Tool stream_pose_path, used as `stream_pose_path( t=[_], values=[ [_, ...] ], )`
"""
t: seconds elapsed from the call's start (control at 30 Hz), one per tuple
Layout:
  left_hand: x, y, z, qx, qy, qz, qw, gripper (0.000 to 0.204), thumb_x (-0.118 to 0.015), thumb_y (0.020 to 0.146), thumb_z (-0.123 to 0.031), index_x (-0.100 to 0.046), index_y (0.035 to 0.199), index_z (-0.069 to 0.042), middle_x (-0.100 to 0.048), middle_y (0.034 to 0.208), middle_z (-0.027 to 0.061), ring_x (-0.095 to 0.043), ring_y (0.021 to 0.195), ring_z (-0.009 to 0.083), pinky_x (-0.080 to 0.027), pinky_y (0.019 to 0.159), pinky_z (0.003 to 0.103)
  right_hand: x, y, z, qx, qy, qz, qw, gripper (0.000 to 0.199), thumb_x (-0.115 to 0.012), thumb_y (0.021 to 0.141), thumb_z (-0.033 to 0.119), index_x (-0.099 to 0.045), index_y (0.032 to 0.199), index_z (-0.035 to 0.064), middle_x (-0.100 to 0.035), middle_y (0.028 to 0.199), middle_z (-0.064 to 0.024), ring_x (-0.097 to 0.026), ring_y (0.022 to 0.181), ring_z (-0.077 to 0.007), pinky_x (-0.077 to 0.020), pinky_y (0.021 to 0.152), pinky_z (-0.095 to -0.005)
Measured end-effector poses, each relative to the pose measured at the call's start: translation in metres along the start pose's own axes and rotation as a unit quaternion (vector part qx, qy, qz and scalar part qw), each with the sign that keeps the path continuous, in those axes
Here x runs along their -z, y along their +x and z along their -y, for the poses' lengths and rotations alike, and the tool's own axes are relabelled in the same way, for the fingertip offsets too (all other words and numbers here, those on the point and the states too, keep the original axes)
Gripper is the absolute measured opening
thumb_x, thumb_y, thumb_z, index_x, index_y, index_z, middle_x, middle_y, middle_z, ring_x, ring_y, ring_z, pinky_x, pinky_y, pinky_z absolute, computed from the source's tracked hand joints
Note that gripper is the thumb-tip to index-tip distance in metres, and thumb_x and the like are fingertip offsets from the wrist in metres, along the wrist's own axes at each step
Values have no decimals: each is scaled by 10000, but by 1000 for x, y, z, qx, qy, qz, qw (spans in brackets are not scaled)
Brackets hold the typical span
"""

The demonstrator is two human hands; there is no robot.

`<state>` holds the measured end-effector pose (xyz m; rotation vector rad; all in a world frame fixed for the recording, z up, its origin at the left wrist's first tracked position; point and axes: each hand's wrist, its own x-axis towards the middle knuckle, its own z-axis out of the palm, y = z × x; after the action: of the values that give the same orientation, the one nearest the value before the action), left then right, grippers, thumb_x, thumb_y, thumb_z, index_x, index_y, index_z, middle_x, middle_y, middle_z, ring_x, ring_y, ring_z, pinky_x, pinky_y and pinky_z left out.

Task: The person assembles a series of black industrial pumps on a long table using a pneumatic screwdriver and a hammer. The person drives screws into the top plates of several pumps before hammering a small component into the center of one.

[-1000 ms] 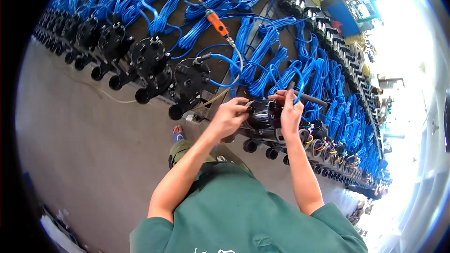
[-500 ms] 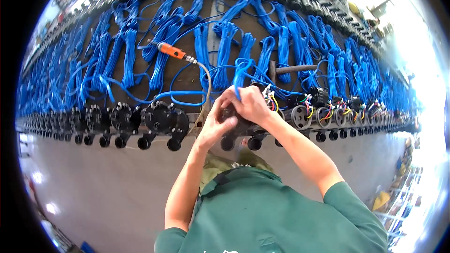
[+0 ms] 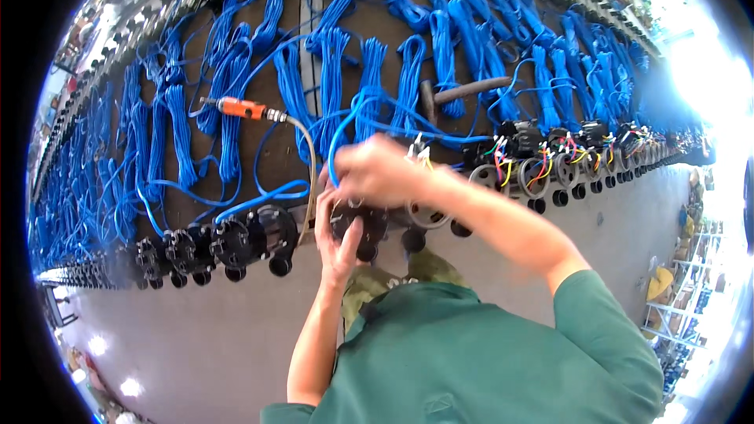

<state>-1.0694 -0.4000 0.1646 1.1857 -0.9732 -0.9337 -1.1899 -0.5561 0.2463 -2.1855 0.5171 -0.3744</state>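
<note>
My left hand (image 3: 336,247) wraps round a black round motor housing (image 3: 365,226) at the near edge of the bench, thumb on its near side. Above that housing my right hand (image 3: 381,173) is closed, fingers pinched on a blue cable (image 3: 337,140) that loops up from them; motion blurs this hand a little. The fingertips of both hands lie close together, and the cable's end is hidden among them. Just right of the held housing, under my right forearm, sits an open grey metal housing (image 3: 428,212) with yellow and white wires.
An orange air tool (image 3: 242,108) with a pale hose lies on the bench. A hammer (image 3: 471,91) rests among several blue cable bundles (image 3: 334,71). Black motors (image 3: 250,242) line the near edge to the left, wired open housings (image 3: 536,177) to the right.
The view has shifted, so the bench sits further left and tilts. My right hand has turned and now lies flatter over the housing, with the blue cable at its left side. My left hand keeps its hold.
</note>
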Motion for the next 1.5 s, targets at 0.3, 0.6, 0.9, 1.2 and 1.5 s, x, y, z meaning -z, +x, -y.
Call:
stream_pose_path(
  t=[0.3,0.6,0.9,1.2,1.5],
  values=[
    [6,8,-12,12,72,1,997,495,-726,784,-165,-640,1233,23,-594,1214,150,-597,1148,274,-467,1022,383,101,-65,-263,-277,-630,25,725,200,-747,804,173,-708,981,91,-726,970,-112,-703,929,-283,-532,835,-396],
    [-5,4,1,-29,84,-53,995,498,-689,753,-147,-647,1210,48,-608,1221,177,-609,1141,293,-464,1023,414,121,-83,-192,-329,-520,-46,787,126,-639,908,197,-677,983,103,-742,882,-135,-739,844,-346,-590,725,-464],
    [-11,-2,-5,-45,113,-85,989,479,-681,762,-127,-640,1199,64,-608,1200,176,-613,1112,288,-478,997,396,93,-186,13,-412,-292,-313,804,162,-693,914,272,-678,1012,144,-709,887,-96,-699,853,-363,-515,713,-478],
    [-3,15,-6,-25,59,-29,997,495,-707,731,-123,-666,1191,56,-630,1182,153,-636,1087,260,-502,972,368,171,-220,2,-543,-370,-417,628,219,-711,963,341,-731,1087,161,-732,829,-47,-690,766,-259,-507,706,-395],
    [8,10,2,-28,45,1,999,526,-720,720,-145,-662,1211,36,-639,1183,169,-635,1095,270,-499,981,373,21,-206,75,-354,50,-300,884,142,-642,931,183,-629,949,44,-609,772,-45,-579,657,-160,-459,590,-291]
  ],
)
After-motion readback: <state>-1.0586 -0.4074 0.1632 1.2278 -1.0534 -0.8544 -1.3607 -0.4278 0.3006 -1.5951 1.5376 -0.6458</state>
